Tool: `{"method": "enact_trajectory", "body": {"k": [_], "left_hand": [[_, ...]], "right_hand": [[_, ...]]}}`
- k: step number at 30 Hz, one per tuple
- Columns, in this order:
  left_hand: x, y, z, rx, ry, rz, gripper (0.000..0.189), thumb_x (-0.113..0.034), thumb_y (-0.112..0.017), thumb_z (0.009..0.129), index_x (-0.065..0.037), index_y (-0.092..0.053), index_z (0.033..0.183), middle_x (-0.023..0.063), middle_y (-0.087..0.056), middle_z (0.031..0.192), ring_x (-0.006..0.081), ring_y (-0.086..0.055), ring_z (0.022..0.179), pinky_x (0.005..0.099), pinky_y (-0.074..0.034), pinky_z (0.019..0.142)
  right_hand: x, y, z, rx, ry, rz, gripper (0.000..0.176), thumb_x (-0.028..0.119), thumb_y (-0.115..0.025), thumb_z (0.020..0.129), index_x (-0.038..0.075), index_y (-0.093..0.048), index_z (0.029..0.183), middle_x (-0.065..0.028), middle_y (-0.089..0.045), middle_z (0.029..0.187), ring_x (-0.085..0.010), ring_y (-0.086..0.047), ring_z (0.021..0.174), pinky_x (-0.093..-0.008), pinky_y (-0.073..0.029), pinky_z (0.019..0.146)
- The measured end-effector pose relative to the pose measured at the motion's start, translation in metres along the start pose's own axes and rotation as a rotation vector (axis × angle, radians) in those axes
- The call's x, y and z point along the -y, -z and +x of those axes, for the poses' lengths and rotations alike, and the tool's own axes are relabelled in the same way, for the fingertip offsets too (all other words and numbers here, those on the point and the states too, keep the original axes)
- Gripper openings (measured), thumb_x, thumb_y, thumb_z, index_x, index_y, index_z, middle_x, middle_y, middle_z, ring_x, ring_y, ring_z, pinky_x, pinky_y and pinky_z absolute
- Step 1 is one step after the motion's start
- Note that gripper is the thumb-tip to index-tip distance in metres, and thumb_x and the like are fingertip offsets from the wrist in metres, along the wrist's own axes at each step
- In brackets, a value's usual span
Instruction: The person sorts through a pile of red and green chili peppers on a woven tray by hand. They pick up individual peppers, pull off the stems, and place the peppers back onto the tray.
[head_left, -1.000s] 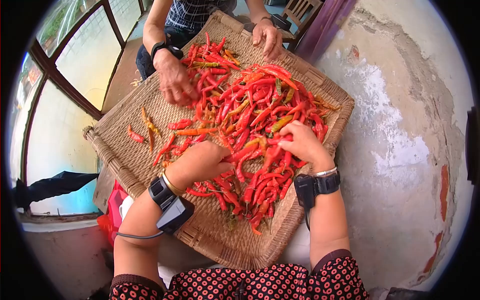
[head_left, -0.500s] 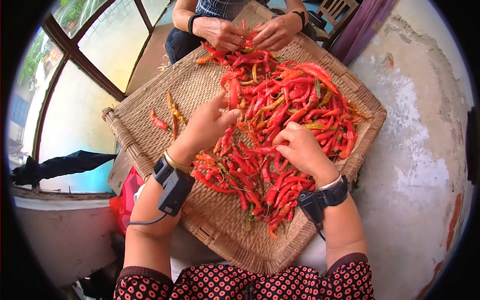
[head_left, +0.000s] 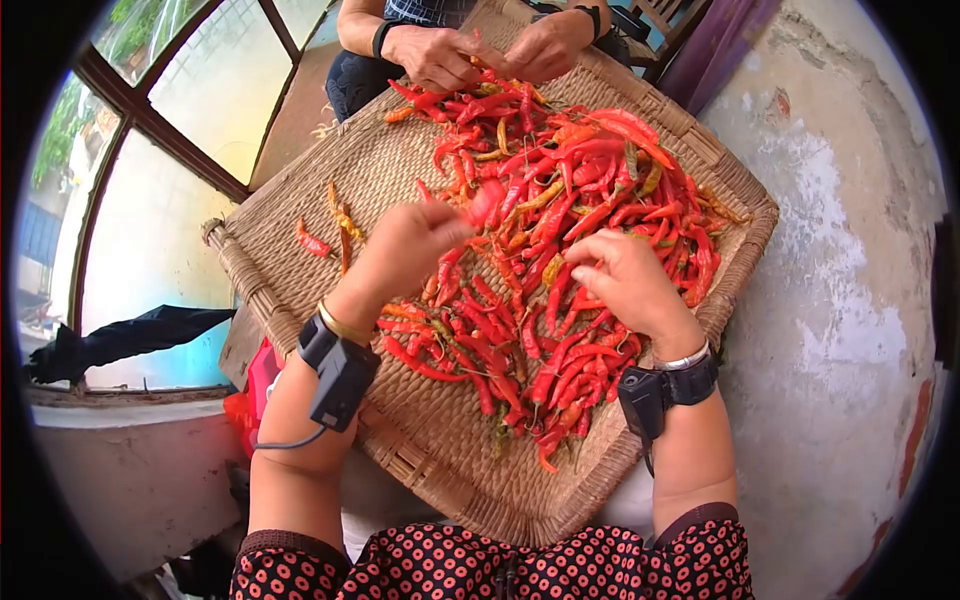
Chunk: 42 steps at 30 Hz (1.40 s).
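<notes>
My left hand (head_left: 412, 248) is over the left side of the pile, its fingertips closed on a red chili pepper (head_left: 487, 204) that is smeared by motion. Over the right part of the heap hovers my right hand (head_left: 632, 285), thumb and fingers slightly apart with nothing visible between them. Beneath both hands red chili peppers (head_left: 590, 160) lie heaped on a woven tray (head_left: 430, 450). A smaller group of chili peppers (head_left: 500, 340) is on the near side. A yellowish chili pepper (head_left: 553, 270) lies just left of my right fingertips.
Across the tray, a co-worker's hands (head_left: 435, 58) meet over the far peppers. A few loose peppers (head_left: 313, 240) lie at the tray's left. A black folded umbrella (head_left: 140, 340) is by the window at left; a plaster wall (head_left: 820, 300) stands at right.
My right hand has moved right, and the red chili pepper it held is no longer in its fingers. My left hand has shifted slightly down, a blurred pepper now at its fingertips.
</notes>
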<state>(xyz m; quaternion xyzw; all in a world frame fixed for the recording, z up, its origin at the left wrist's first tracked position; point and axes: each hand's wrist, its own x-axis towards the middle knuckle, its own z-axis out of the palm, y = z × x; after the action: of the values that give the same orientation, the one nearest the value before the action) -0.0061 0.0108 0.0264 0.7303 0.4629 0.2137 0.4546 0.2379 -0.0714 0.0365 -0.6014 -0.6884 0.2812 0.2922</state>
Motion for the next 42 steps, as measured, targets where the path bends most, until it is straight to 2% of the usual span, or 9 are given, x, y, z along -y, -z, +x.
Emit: {"method": "enact_trajectory", "body": {"k": [5, 9, 12, 17, 23, 27, 29, 32, 42], "left_hand": [[0.011, -0.006, 0.008, -0.334, -0.293, 0.192, 0.037, -0.015, -0.063, 0.082, 0.003, -0.053, 0.113, 0.0071, -0.061, 0.094, 0.0084, -0.054, 0.062, 0.024, -0.047, 0.058], [-0.004, -0.026, -0.004, 0.186, -0.279, 0.29, 0.034, -0.006, -0.059, 0.08, -0.002, -0.054, 0.113, 0.0111, -0.063, 0.094, 0.0176, -0.061, 0.075, 0.0285, -0.048, 0.068], [0.001, -0.042, -0.003, 0.024, -0.651, 0.164, 0.036, -0.003, -0.057, 0.078, -0.003, -0.053, 0.114, 0.0092, -0.063, 0.09, 0.0204, -0.062, 0.079, 0.0289, -0.048, 0.069], [-0.02, -0.029, -0.012, 0.446, -0.29, -0.21, 0.023, -0.01, -0.058, 0.084, -0.005, -0.056, 0.106, -0.0005, -0.058, 0.079, 0.0092, -0.054, 0.071, 0.026, -0.047, 0.064], [-0.014, -0.02, -0.008, 0.505, -0.187, -0.066, 0.027, -0.026, -0.061, 0.084, -0.003, -0.06, 0.096, 0.004, -0.061, 0.076, 0.0105, -0.053, 0.063, 0.0257, -0.044, 0.059], [-0.009, -0.001, 0.001, 0.385, 0.118, -0.199, 0.032, -0.032, -0.054, 0.089, -0.003, -0.06, 0.1, 0.0024, -0.061, 0.082, 0.0063, -0.051, 0.056, 0.0195, -0.043, 0.052], [0.0, 0.002, 0.008, -0.066, 0.115, -0.637, 0.037, -0.033, -0.054, 0.089, -0.001, -0.057, 0.107, 0.0052, -0.06, 0.093, 0.0066, -0.053, 0.06, 0.0195, -0.044, 0.054], [0.007, -0.001, 0.015, -0.377, 0.021, -0.57, 0.04, -0.029, -0.056, 0.088, 0.002, -0.052, 0.113, 0.0055, -0.058, 0.101, 0.0091, -0.055, 0.065, 0.0223, -0.046, 0.058], [-0.011, -0.039, -0.01, 0.27, -0.224, -0.017, 0.022, -0.016, -0.06, 0.083, -0.001, -0.061, 0.099, 0.0087, -0.064, 0.081, 0.0159, -0.06, 0.072, 0.0286, -0.048, 0.066]], "right_hand": [[-0.003, -0.031, -0.006, 0.307, 0.269, -0.12, 0.028, -0.001, -0.054, 0.071, 0.001, -0.058, 0.099, -0.0161, -0.055, 0.092, -0.0332, -0.053, 0.092, -0.0388, -0.043, 0.08], [-0.008, -0.035, -0.007, 0.402, 0.268, -0.169, 0.031, -0.003, -0.052, 0.07, 0.001, -0.058, 0.1, -0.016, -0.056, 0.089, -0.0354, -0.054, 0.088, -0.0392, -0.045, 0.079], [0.014, -0.024, 0.0, 0.358, 0.267, -0.018, 0.026, -0.005, -0.052, 0.072, 0.0, -0.058, 0.096, -0.0116, -0.056, 0.082, -0.0263, -0.058, 0.082, -0.0332, -0.047, 0.071], [0.03, -0.012, -0.002, 0.243, -0.019, 0.878, 0.012, -0.004, -0.05, 0.082, 0.0, -0.059, 0.089, -0.0026, -0.057, 0.078, -0.0082, -0.056, 0.069, -0.0219, -0.048, 0.063], [0.021, -0.004, -0.001, 0.04, -0.117, 1.053, 0.01, -0.001, -0.05, 0.084, -0.001, -0.059, 0.089, -0.0005, -0.057, 0.073, -0.0076, -0.055, 0.06, -0.0203, -0.047, 0.058], [-0.002, 0.015, -0.001, -0.259, 0.098, 0.036, 0.013, 0.003, -0.056, 0.08, 0.003, -0.058, 0.093, -0.0068, -0.057, 0.075, -0.0171, -0.06, 0.065, -0.0288, -0.048, 0.059], [-0.016, 0.017, -0.007, -0.189, 0.086, -0.605, 0.02, 0.007, -0.062, 0.075, 0.005, -0.058, 0.094, -0.0114, -0.056, 0.083, -0.0286, -0.06, 0.073, -0.038, -0.048, 0.062], [-0.021, 0.015, -0.008, -0.113, -0.009, -0.667, 0.023, 0.011, -0.065, 0.072, 0.006, -0.056, 0.092, -0.0132, -0.052, 0.088, -0.0339, -0.058, 0.076, -0.0433, -0.048, 0.064], [-0.022, 0.007, -0.005, 0.065, -0.094, -0.672, 0.015, 0.01, -0.065, 0.069, 0.006, -0.058, 0.081, -0.0119, -0.058, 0.085, -0.0311, -0.057, 0.081, -0.0398, -0.046, 0.071]]}}
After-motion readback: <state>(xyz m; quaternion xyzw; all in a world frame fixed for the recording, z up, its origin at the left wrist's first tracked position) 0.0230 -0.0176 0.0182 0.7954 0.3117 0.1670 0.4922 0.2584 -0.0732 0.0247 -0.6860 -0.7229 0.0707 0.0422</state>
